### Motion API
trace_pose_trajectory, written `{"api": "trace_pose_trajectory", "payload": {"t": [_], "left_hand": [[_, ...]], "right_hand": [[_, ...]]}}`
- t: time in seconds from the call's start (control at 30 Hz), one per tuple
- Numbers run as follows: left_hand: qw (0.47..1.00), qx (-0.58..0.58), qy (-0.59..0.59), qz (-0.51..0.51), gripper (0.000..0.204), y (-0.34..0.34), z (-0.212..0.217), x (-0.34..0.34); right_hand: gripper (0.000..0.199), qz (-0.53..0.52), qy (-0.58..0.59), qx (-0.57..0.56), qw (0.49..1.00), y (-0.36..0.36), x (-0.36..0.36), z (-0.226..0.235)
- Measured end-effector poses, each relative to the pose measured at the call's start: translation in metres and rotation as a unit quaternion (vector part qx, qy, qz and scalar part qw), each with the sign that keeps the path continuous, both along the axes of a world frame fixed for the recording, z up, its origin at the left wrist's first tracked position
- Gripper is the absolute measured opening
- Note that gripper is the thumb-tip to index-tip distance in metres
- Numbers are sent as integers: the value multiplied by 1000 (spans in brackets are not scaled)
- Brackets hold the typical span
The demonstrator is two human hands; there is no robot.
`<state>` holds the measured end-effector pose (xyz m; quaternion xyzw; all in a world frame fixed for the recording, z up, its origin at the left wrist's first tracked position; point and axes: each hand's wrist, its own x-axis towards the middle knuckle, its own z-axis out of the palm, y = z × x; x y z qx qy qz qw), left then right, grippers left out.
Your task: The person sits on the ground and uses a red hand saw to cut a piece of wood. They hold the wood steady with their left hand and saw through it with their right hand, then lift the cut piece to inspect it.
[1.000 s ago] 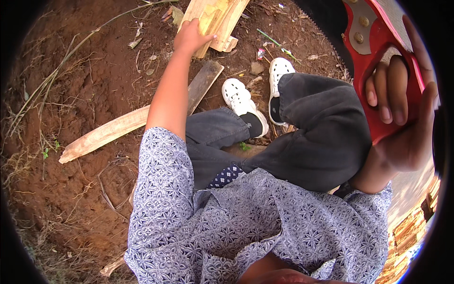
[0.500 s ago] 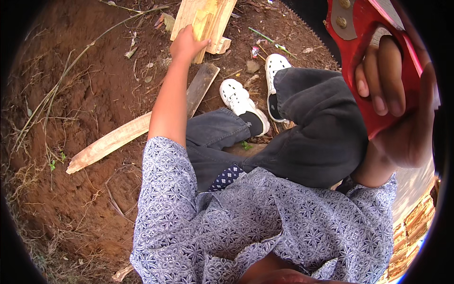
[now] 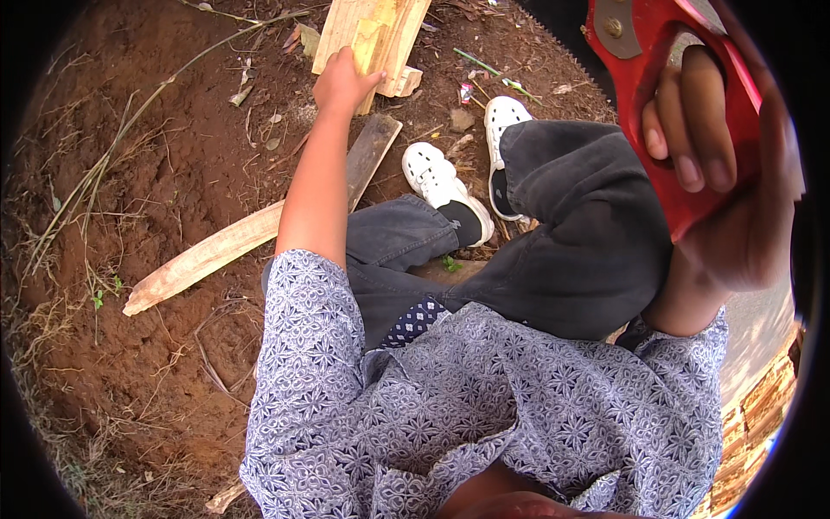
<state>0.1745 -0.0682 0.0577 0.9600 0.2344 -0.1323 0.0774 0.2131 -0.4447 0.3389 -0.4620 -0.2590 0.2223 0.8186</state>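
Observation:
My right hand (image 3: 705, 147) is closed around the red handle of a handsaw (image 3: 644, 121), at the upper right. The saw's dark blade (image 3: 566, 39) runs up past the picture's top, its toothed edge facing the ground. At the upper middle, my left hand (image 3: 344, 85) grips a narrow yellowish piece of wood (image 3: 370, 43), thumb on one side and fingers on the other. That piece lies on a wider pale board (image 3: 406, 26). Where blade and wood might meet is out of view.
A long, weathered wooden slat (image 3: 220, 246) lies on the brown soil, passing under my left forearm. My white clogs (image 3: 432, 177) stand near the boards. Dry stalks (image 3: 108, 156) lie at the left, and stacked wood (image 3: 761, 424) shows at the lower right.
My right hand and the saw have shifted slightly up and to the left. My left hand stays on the wood, its forearm moved slightly right.

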Motion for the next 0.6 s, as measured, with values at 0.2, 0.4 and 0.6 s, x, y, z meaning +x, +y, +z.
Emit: {"api": "trace_pose_trajectory", "payload": {"t": [0.2, 0.4, 0.6], "left_hand": [[1000, -1, 6, -3, 69, 3, 2, 2], [1000, 6, 19, -16, 70, 7, 1, 4], [999, 4, -1, -40, 69, 9, 2, 5]], "right_hand": [[59, -64, -3, -36, 997, 1, -6, 3], [59, -72, -16, -43, 996, 0, -3, 1], [59, -66, -15, -40, 997, -1, -1, 2]]}}
